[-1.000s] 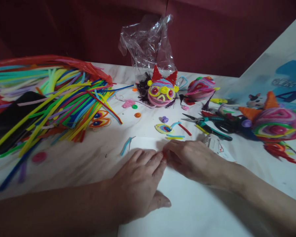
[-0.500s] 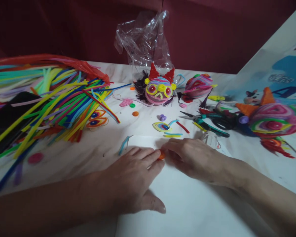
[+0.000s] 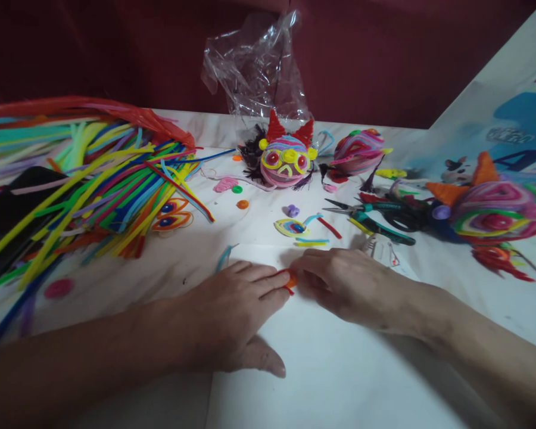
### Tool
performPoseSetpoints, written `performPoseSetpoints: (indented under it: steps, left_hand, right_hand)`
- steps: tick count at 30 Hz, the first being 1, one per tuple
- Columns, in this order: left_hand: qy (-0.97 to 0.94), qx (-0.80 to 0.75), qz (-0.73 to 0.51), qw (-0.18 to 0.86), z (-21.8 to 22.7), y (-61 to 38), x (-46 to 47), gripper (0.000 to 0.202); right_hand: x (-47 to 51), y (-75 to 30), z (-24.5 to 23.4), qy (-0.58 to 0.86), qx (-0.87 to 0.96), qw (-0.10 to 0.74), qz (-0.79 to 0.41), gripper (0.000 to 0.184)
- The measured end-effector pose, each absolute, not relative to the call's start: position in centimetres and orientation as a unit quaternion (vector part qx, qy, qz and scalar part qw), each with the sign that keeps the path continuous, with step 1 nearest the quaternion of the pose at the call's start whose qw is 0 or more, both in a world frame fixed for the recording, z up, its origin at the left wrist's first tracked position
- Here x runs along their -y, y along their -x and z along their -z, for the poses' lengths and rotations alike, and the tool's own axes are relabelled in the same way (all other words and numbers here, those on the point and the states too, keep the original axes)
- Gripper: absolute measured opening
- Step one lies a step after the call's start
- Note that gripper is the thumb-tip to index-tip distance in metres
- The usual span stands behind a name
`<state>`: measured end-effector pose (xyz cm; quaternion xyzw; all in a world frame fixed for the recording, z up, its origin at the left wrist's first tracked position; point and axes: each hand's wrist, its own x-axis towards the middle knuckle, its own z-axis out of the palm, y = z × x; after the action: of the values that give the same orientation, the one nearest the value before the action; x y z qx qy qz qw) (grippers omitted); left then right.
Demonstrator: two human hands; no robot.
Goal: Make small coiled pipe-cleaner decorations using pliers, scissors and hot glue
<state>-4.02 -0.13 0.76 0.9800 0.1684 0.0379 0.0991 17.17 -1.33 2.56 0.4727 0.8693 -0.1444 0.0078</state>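
Orange and rounded, a small craft piece (image 3: 292, 277) is placed between the fingertips of 2 bare hands, over the far part of a smooth white paper sheet (image 3: 330, 381). A short red strip (image 3: 290, 292) is seen at its near edge, partly covered by fingers. The left hand (image 3: 243, 316) is laid palm down, its fingers outstretched and its thumb spread, with the fingertips set against the orange piece. The fingers of the right hand (image 3: 339, 283) are bent inward beside the same piece; whether anything is pinched there cannot be told (the fingertips are hidden by the hand itself).

Beyond the sheet, a yellow-rimmed, eye-shaped piece with a blue centre (image 3: 288, 227) is laid on the white marbled table (image 3: 134, 280), near pliers with dark green handles (image 3: 379, 229). Farther back, a round multicoloured head with 2 red horns (image 3: 290, 158) is set in front of a crumpled clear plastic bag (image 3: 259, 71). To the left, a heap of multicoloured pipe cleaners (image 3: 116, 190) is spread, partly over a flat black object (image 3: 31, 179). At the right, a pink striped head with orange horns (image 3: 500, 208) is placed.
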Motion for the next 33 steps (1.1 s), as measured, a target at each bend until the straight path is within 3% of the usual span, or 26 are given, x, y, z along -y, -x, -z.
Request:
performPoseSetpoints:
  steps: [12, 18, 24, 28, 33]
  left_hand:
    - [-0.981, -0.19, -0.034, 0.011, -0.9, 2.5, 1.4, 0.073]
    - [-0.98, -0.193, -0.032, 0.032, -0.7, 3.3, 2.2, 0.078]
    - [-0.967, -0.216, -0.113, 0.069, -0.5, 4.3, 1.7, 0.059]
    - [-0.968, -0.203, -0.114, 0.095, -0.5, 4.2, 1.4, 0.055]
    - [-0.967, -0.193, -0.123, 0.111, -0.4, 3.9, 1.2, 0.035]
  right_hand:
    - [1.4, -17.3, -2.8, -0.457, -0.876, -0.006, 0.152, 0.011]
    - [1.5, -17.4, -2.6, -0.46, -0.874, -0.006, 0.158, 0.016]
    - [1.3, -17.5, -2.7, -0.45, -0.876, -0.011, 0.17, 0.02]
    - [1.2, -17.4, -2.8, -0.453, -0.874, -0.008, 0.174, 0.021]
    - [1.3, -17.2, -2.8, -0.459, -0.871, -0.005, 0.173, 0.02]
